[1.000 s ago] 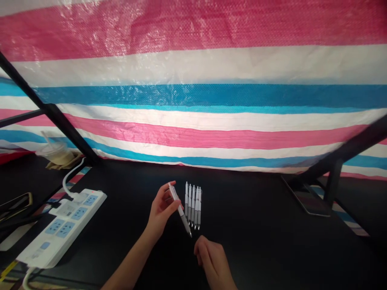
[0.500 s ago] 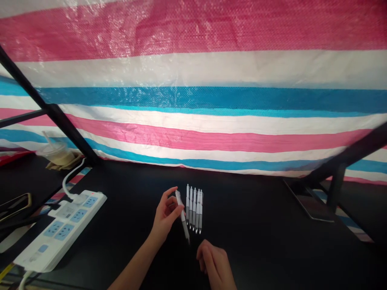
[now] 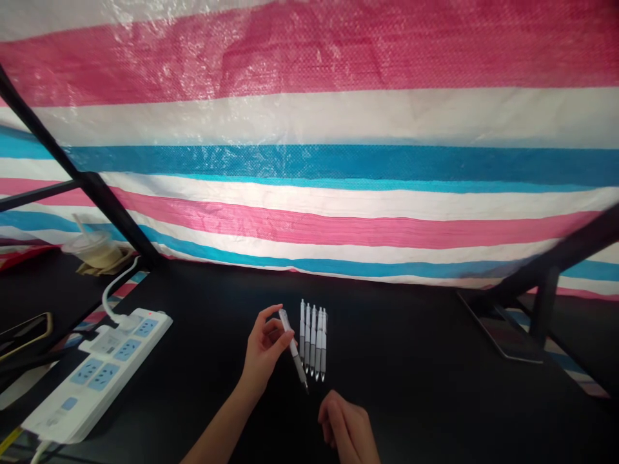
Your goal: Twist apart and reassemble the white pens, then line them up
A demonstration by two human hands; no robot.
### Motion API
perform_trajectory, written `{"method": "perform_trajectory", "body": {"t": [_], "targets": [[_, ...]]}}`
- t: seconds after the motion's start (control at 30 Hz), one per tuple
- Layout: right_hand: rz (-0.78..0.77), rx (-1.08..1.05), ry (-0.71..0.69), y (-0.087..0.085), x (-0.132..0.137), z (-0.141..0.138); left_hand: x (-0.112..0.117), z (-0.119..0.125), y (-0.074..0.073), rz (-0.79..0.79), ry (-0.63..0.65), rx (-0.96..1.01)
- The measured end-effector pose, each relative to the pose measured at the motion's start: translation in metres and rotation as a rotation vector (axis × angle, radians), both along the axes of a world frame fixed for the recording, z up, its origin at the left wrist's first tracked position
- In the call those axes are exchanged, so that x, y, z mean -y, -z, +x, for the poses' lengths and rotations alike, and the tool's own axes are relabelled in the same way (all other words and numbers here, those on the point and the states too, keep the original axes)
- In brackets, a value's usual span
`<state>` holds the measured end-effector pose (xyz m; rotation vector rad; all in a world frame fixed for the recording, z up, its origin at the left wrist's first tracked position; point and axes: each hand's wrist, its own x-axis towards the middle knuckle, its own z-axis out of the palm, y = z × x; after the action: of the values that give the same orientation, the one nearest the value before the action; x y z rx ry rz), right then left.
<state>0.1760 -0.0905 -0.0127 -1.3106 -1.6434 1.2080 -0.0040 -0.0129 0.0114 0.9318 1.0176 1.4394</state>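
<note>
My left hand (image 3: pixel 264 351) pinches a white and grey click pen (image 3: pixel 294 356) between thumb and fingers. The pen slants, its tip pointing down and to the right, towards me. Just right of it, several matching pens (image 3: pixel 313 338) lie side by side in a row on the black table (image 3: pixel 411 386), tips towards me. My right hand (image 3: pixel 348 425) rests near the table's front, below the row and apart from it. Its fingers are curled into a loose fist, with nothing showing in them.
A white power strip (image 3: pixel 101 374) with a plugged-in cable lies at left. Behind it are a plastic cup (image 3: pixel 99 248) and a phone (image 3: pixel 24 335). A dark tablet-like device (image 3: pixel 503 335) lies at right by a black frame leg (image 3: pixel 546 303). Striped sheeting (image 3: pixel 309 161) hangs behind.
The whole view has shifted slightly, with things now a little lower in it. My left hand still holds the pen beside the row; my right hand remains curled near the front.
</note>
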Motion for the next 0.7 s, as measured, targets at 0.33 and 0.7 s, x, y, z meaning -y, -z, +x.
{"method": "perform_trajectory", "body": {"t": [0.33, 0.7], "targets": [[0.013, -0.013, 0.001, 0.021, 0.001, 0.001, -0.001, -0.002, 0.002, -0.026, -0.027, 0.021], [0.021, -0.059, 0.087, 0.016, 0.002, -0.003, -0.037, -0.010, 0.007, -0.012, 0.091, -0.506]]}}
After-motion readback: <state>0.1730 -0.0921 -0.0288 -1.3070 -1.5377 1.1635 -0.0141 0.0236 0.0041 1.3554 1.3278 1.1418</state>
